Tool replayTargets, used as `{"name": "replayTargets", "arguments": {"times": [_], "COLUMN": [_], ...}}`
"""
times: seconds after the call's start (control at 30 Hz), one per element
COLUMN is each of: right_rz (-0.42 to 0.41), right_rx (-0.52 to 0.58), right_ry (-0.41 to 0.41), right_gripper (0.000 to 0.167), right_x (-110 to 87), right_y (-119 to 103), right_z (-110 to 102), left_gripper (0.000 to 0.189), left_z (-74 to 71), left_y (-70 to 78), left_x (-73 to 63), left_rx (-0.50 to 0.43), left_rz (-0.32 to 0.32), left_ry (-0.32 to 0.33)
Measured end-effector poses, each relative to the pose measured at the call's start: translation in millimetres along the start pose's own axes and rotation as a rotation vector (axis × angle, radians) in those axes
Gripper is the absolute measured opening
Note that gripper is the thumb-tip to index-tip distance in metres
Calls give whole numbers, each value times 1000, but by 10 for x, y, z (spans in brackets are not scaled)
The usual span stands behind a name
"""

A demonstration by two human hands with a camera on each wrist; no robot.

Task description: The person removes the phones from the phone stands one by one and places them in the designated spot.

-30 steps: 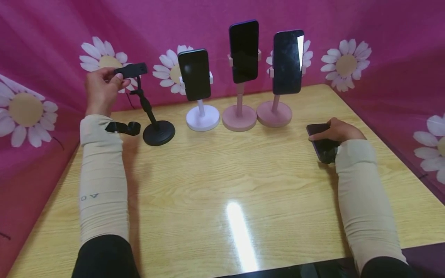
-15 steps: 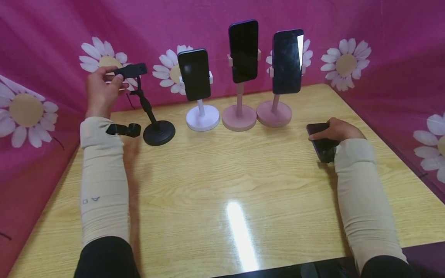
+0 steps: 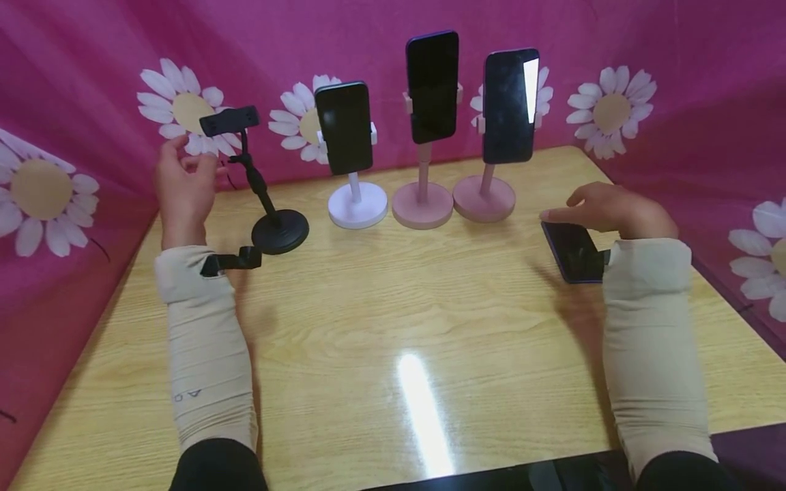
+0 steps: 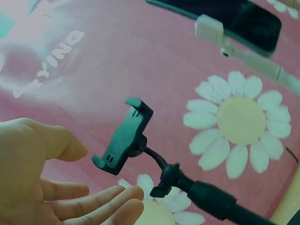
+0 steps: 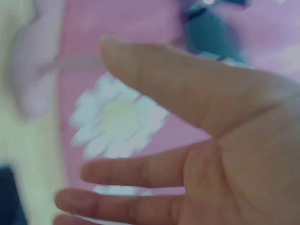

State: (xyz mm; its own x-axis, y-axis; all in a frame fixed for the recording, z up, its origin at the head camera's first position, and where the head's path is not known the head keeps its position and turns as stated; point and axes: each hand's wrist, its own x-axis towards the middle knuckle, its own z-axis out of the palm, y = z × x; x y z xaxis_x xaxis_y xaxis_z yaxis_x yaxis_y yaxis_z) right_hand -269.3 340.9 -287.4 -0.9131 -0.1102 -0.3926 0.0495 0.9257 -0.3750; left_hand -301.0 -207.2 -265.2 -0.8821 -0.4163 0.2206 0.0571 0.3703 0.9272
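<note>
Standing on a yellowish wood-grain table (image 3: 344, 320), one black phone stand (image 3: 258, 185) has a round flat base, a slim jointed pole tilted leftward and, at its top, a small bar-shaped black holder (image 4: 123, 140) with a hooked lip at each end. Just left of the black stand, below its holder, a bare left hand (image 3: 184, 191) is loose, fingers extended, apart from the holder and gripping nothing.

Well right of the black stand, one dark, glossy, rectangular phone (image 3: 570, 249) lies flat, thin-rimmed, a corner hidden by the beige fabric right sleeve (image 3: 653, 334). Over it is a bare right hand (image 3: 617, 210), thumb and fingers stretched out, holding nothing; whether the thumb touches the phone I cannot tell.

Stands number four: right of the black one come a white round-based stand (image 3: 358, 206), then two pink round-based stands (image 3: 422, 208). Each of these three holds one dark upright phone (image 3: 345, 129), making four phones altogether. Behind the black stand hangs magenta cloth (image 3: 374, 41) printed with white daisies (image 3: 190, 109), six at least partly visible.
</note>
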Motion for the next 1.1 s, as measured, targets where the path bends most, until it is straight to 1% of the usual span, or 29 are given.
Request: {"name": "replayTargets", "arguments": {"times": [0.1,0.17,0.2,0.23,0.3,0.37,0.4,0.5,0.57,0.6,0.67,0.73,0.8,0.93,0.97,1.03,1.1], "right_rz": [-115,-188,-212,-235,-281,-331,-357,-455,-509,-529,-559,-585,-597,-602,-600,-593,-590], "right_rx": [-7,-7,-1,-7,10,53,79,169,221,254,322,389,455,576,606,668,744], "right_ry": [69,121,142,166,208,241,257,305,336,348,371,398,416,426,428,438,450], "right_gripper": [85,76,72,69,65,61,59,52,50,50,51,56,60,69,72,76,79], "right_x": [-179,-288,-337,-373,-410,-383,-347,-159,-17,50,163,264,363,559,604,680,739], "right_y": [-303,-514,-622,-730,-931,-1118,-1213,-1459,-1601,-1662,-1769,-1860,-1945,-2098,-2129,-2189,-2243], "right_z": [-32,-17,-1,19,71,140,177,296,373,408,468,518,564,664,697,760,823], "left_gripper": [48,45,43,40,33,25,23,22,24,25,30,34,39,48,49,52,52], "left_z": [27,59,77,100,150,204,238,355,448,497,592,682,759,896,927,989,1041], "left_y": [17,51,72,92,127,151,160,189,213,223,243,260,276,282,276,252,225], "left_x": [-101,-148,-166,-180,-210,-247,-270,-346,-392,-408,-430,-439,-448,-462,-467,-469,-469], "left_rx": [-124,-201,-232,-258,-297,-318,-325,-313,-297,-284,-266,-240,-201,-116,-108,-103,-136], "left_rz": [-17,-17,-13,0,51,107,146,255,301,313,310,293,268,217,188,157,127], "left_ry": [-4,-6,-7,-6,5,2,-3,-46,-83,-98,-134,-162,-188,-237,-257,-289,-312]}}
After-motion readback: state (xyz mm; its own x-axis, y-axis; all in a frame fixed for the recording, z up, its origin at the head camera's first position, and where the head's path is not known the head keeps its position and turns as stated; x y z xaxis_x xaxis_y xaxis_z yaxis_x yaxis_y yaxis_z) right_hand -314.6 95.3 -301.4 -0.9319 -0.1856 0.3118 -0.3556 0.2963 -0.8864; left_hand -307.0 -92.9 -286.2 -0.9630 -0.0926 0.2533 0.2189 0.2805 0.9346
